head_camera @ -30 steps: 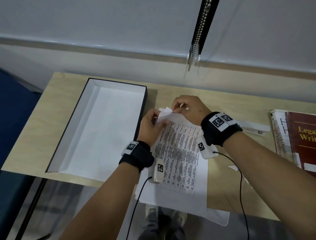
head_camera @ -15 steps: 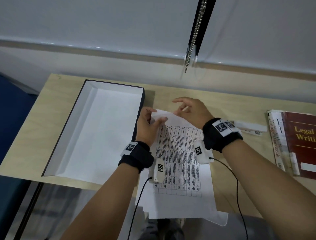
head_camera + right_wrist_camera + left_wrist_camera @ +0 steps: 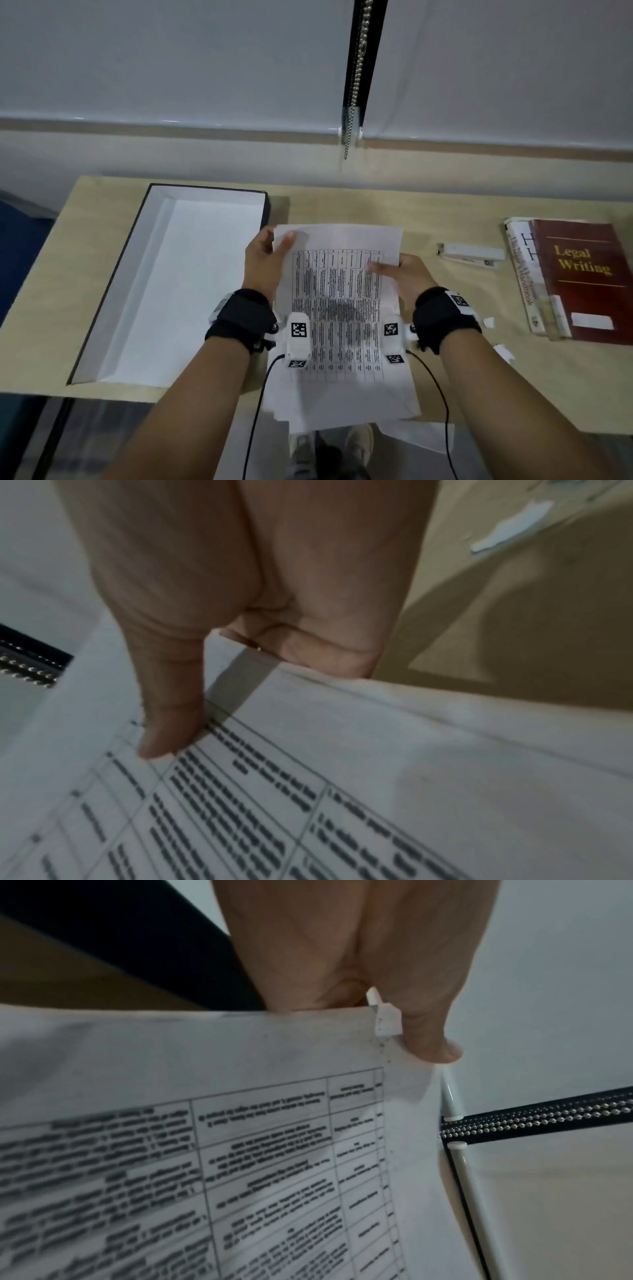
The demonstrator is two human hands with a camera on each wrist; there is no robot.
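A stack of white printed sheets with a dense table of text is held up over the wooden desk, in front of me. My left hand grips its upper left edge, thumb on top. In the left wrist view the thumb pinches the sheets at a corner where a small torn white bit sticks out. My right hand grips the right edge. The right wrist view shows that thumb pressed on the printed page, with the fingers hidden underneath.
An open black box with a white inside lies at the left of the desk. A white stapler and stacked books, the top one dark red, lie at the right. Paper scraps sit near the right front edge. A bead chain hangs behind.
The hands were working at the top corner of the sheets lying on the desk. Now each hand grips a side edge and the stack is lifted toward me.
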